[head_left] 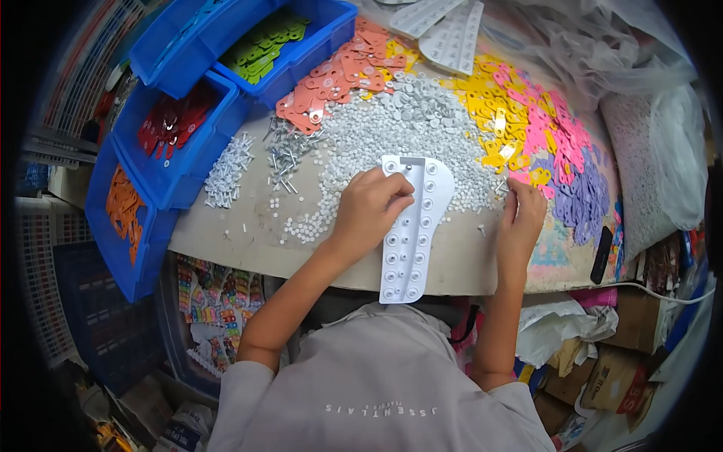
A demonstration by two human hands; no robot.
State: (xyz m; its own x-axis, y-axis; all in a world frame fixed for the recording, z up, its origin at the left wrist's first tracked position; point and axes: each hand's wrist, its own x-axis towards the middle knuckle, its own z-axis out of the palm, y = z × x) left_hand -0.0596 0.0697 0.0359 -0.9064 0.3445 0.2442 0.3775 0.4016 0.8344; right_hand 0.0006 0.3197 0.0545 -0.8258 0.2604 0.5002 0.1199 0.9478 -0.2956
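Tray, white and rigid-looking, lies at the person's edge of the table, its narrow near end reaching slightly past the rim, its far end flaring to a rounded bulge on the right. Rows of ringed sockets run along both sides, small studs down the middle. Judged by look: light, stiff plastic, smooth enough to slide if nudged; tipping would probably upset anything loose in the sockets. Best hold: flat by the long side walls, or pressed down near the middle, clear of the studs.

Left hand is over the tray's left side, fingers curled inward, thumb and index tips drawn close above the central channel. Cannot tell whether a small part sits between them. Tray lies beneath these fingertips, not wrapped by the palm.

Right hand is well apart from the tray, on its right, fingers bent, thumb and index tips near each other, just beside loose metal pins. Grip on a pin: cannot tell.

Farther out: white caps heaped beyond the tray; yellow tabs, pink tabs and purple tabs to the right; coral tabs far left of centre; blue bins at left.
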